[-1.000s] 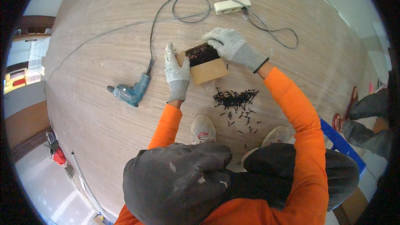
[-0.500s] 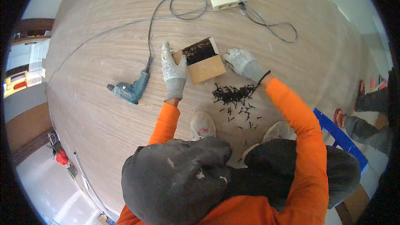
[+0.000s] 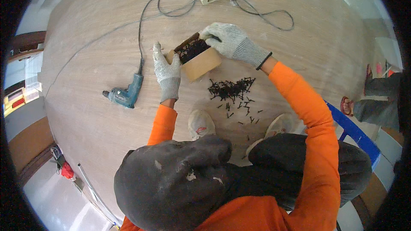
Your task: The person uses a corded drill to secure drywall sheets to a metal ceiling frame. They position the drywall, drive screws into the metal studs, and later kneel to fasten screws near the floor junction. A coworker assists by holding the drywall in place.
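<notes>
Left hand (image 3: 167,72): thumb and fingers spread against the left end of the open cardboard box (image 3: 202,64) on the floor (image 3: 94,132). Right hand (image 3: 229,41): curled at its right edge; any hold cannot be told. Loose screws (image 3: 231,90) lie nearer the feet (image 3: 201,124); bare floor separates box and drill (image 3: 125,95).

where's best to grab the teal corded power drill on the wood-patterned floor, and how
Likely by the handle, coming from the right: the drill lies on its side, dark chuck pointing left, handle angling off the body with its back facing right.

Indoor worksite: drill (image 3: 125,96), loose screws (image 3: 231,89), dusty floor (image 3: 81,119).
</notes>
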`<move>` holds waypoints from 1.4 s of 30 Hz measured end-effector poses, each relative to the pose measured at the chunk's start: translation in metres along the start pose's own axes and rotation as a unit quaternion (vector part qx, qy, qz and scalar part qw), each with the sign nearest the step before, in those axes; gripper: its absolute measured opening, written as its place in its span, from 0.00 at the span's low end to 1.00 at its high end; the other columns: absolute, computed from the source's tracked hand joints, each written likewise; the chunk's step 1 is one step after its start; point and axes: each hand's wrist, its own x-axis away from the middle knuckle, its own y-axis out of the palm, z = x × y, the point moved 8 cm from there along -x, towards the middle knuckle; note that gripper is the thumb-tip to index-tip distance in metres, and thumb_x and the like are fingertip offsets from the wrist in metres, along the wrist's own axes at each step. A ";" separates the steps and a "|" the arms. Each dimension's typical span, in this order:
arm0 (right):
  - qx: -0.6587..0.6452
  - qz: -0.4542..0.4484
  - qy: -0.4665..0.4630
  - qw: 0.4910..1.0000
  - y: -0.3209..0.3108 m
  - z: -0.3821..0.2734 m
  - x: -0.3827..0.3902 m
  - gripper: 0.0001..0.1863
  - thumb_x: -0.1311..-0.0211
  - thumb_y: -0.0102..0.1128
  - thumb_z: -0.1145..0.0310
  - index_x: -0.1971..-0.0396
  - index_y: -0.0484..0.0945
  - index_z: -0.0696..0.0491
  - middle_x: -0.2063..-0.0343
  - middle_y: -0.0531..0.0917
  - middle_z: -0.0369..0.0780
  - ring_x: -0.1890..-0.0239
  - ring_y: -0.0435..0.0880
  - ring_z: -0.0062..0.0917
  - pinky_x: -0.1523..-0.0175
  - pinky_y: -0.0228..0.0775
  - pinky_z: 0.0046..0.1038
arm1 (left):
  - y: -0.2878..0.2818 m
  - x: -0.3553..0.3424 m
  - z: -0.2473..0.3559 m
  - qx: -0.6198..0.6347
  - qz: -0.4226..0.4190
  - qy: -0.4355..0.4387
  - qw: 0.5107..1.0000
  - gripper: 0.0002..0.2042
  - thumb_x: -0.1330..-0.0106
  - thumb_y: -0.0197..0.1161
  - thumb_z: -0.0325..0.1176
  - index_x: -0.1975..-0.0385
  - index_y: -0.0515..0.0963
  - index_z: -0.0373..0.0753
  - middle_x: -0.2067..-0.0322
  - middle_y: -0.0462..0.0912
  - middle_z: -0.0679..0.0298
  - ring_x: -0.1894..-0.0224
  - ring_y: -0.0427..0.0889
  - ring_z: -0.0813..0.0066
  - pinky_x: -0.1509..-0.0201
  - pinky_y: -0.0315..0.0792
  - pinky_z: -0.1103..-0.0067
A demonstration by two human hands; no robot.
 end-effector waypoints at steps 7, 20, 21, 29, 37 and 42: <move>0.094 0.022 -0.027 0.995 -0.012 0.029 0.069 0.12 0.29 0.63 0.62 0.52 0.82 0.51 0.57 0.85 0.45 0.54 0.85 0.42 0.45 0.78 0.42 | 0.000 0.002 -0.002 0.017 -0.007 0.010 1.000 0.39 0.31 0.68 0.30 0.21 0.57 0.37 0.26 0.66 0.46 0.28 0.71 0.49 0.26 0.67 0.64; 0.216 -0.296 0.001 0.931 0.006 0.040 0.206 0.10 0.31 0.56 0.66 0.55 0.80 0.50 0.56 0.82 0.44 0.49 0.84 0.39 0.45 0.78 0.41 | -0.001 0.007 0.002 0.051 0.009 0.035 0.998 0.36 0.29 0.64 0.28 0.22 0.57 0.36 0.26 0.66 0.46 0.23 0.65 0.50 0.21 0.61 0.64; 0.208 -0.308 0.011 0.928 0.004 0.041 0.206 0.10 0.31 0.56 0.65 0.55 0.80 0.51 0.57 0.82 0.44 0.50 0.84 0.40 0.46 0.78 0.42 | 0.000 0.007 0.001 0.050 0.011 0.034 0.998 0.36 0.29 0.65 0.28 0.22 0.57 0.36 0.26 0.66 0.46 0.23 0.65 0.50 0.21 0.61 0.64; 0.068 -0.310 0.046 0.947 0.003 0.001 0.164 0.13 0.27 0.55 0.60 0.57 0.82 0.54 0.60 0.84 0.47 0.55 0.86 0.44 0.50 0.79 0.42 | -0.001 0.001 -0.011 -0.002 0.038 0.043 0.998 0.38 0.32 0.69 0.29 0.23 0.60 0.37 0.30 0.74 0.54 0.47 0.80 0.63 0.39 0.74 0.70; 0.180 -0.117 -0.017 0.976 0.148 -0.053 0.093 0.14 0.29 0.57 0.60 0.53 0.84 0.52 0.60 0.87 0.45 0.58 0.87 0.44 0.54 0.79 0.44 | -0.006 -0.001 -0.002 0.044 -0.010 -0.009 0.999 0.39 0.33 0.68 0.27 0.22 0.58 0.38 0.28 0.71 0.49 0.31 0.75 0.55 0.30 0.71 0.66; 0.048 -0.088 0.087 0.991 0.098 -0.032 0.108 0.23 0.29 0.62 0.54 0.43 0.80 0.54 0.49 0.84 0.50 0.46 0.82 0.49 0.40 0.72 0.50 | -0.028 0.018 -0.016 0.074 0.015 -0.007 0.997 0.39 0.33 0.66 0.22 0.21 0.56 0.38 0.27 0.68 0.50 0.37 0.80 0.59 0.39 0.78 0.69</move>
